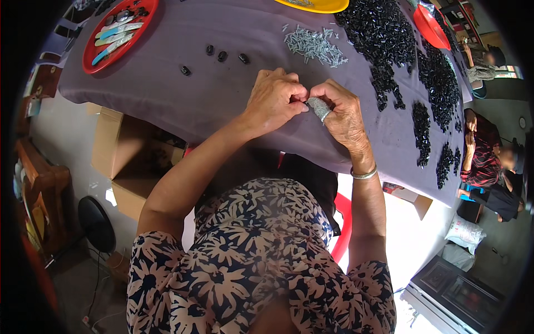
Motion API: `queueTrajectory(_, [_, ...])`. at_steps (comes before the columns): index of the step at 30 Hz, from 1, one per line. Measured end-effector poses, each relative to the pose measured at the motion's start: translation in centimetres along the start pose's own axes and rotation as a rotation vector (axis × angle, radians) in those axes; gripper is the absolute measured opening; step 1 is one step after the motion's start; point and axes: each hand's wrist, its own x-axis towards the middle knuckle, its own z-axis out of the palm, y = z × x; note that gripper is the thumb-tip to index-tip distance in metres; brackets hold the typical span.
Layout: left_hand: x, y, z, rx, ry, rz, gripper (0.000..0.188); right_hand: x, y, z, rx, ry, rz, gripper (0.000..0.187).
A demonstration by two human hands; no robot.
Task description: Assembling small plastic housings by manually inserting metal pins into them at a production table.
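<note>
My left hand [272, 100] and my right hand [342, 114] meet over the near part of the cloth-covered table. Both are closed, fingertips pinched together and almost touching. A small dark bit shows between them, too little of it to name. On a digit of my right hand is a grey knitted finger cover [319, 107]. Beyond my left hand lie several small black oval pieces, one of them [222, 56] in the middle of a loose row. Past my right hand is a pile of short silvery pins [316, 45].
Heaps of small black parts [378, 39] spread over the table's right side. A red tray [89, 61] with knives stands far left, a yellow tray [320, 6] at the back, a red bowl [431, 30] far right. Cardboard boxes [108, 142] sit below. Other people [486, 150] are at right.
</note>
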Motion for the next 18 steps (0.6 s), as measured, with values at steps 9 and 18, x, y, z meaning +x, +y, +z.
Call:
queueTrajectory(9, [0.0, -0.4, 0.2, 0.006, 0.02, 0.047, 0.012, 0.7, -1.4, 0.0, -0.213, -0.02, -0.169, 0.014])
queueTrajectory(18, [0.2, -0.9, 0.6, 0.073, 0.101, 0.148, 0.008, 0.2, -1.3, 0.9, -0.205, 0.065, -0.18, 0.016])
